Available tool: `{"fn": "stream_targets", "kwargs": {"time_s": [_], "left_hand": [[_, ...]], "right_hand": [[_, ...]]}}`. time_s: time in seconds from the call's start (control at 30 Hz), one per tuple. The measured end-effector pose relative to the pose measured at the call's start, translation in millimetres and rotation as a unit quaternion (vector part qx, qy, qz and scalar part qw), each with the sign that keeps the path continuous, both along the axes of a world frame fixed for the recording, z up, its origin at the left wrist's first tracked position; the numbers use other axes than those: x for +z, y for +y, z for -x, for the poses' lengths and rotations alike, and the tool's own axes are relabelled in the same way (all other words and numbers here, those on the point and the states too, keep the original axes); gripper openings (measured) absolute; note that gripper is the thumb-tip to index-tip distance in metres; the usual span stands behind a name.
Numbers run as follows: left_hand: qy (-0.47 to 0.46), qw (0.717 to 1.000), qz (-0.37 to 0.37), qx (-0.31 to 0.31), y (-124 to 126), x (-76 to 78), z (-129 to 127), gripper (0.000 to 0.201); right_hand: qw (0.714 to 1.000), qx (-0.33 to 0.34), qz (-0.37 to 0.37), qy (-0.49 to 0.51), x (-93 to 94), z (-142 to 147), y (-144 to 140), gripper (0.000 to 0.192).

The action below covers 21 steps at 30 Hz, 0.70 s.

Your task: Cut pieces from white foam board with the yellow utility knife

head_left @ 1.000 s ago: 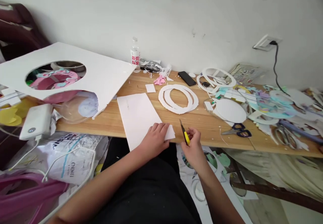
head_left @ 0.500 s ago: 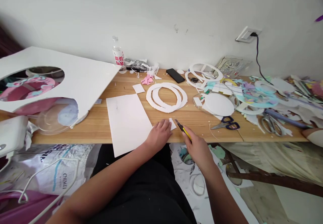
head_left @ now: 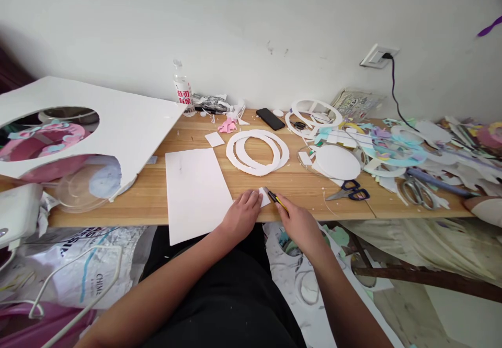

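Note:
A white rectangular foam sheet (head_left: pixel 194 188) lies on the wooden table (head_left: pixel 298 180) and overhangs its front edge. My left hand (head_left: pixel 242 215) presses flat on the sheet's near right corner. My right hand (head_left: pixel 298 224) grips a yellow and black utility knife (head_left: pixel 275 199), whose tip touches the sheet's right corner just beside my left fingers. Two nested white foam rings (head_left: pixel 257 152) lie beyond the sheet.
A large white board with a round hole (head_left: pixel 117 123) leans at the left over a clear dish (head_left: pixel 84 186). A bottle (head_left: pixel 182 90), a black phone (head_left: pixel 271 119), blue-handled scissors (head_left: pixel 349 191), a white oval (head_left: pixel 336 161) and heaps of coloured scraps (head_left: pixel 403 149) crowd the back and right.
The knife in my right hand has moved left and down until its tip meets the sheet's corner. My left hand stays on the sheet. The camera has shifted right.

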<state>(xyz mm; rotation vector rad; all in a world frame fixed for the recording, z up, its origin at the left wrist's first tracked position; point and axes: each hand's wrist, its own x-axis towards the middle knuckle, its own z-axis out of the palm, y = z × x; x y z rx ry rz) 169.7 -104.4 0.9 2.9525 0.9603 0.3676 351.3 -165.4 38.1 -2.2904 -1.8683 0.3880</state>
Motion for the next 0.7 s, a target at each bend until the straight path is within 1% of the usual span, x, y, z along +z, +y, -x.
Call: {"fn": "stream_targets", "kwargs": {"time_s": [0.37,0.53,0.7], "left_hand": [[0.007,1.0,-0.008,-0.002,-0.5,-0.2,1.2,0.044],[0.005,1.0,-0.008,-0.002,-0.6,-1.9,1.8,0.044],[0.001,1.0,-0.006,-0.003,-0.7,-3.4,2.5,0.044]], "right_hand": [[1.0,0.012,0.022,-0.009,4.0,2.0,5.4,0.042],[0.999,0.013,0.034,-0.023,9.4,3.6,7.9,0.043],[0.998,0.03,0.048,-0.04,16.1,6.2,11.6,0.043]]}}
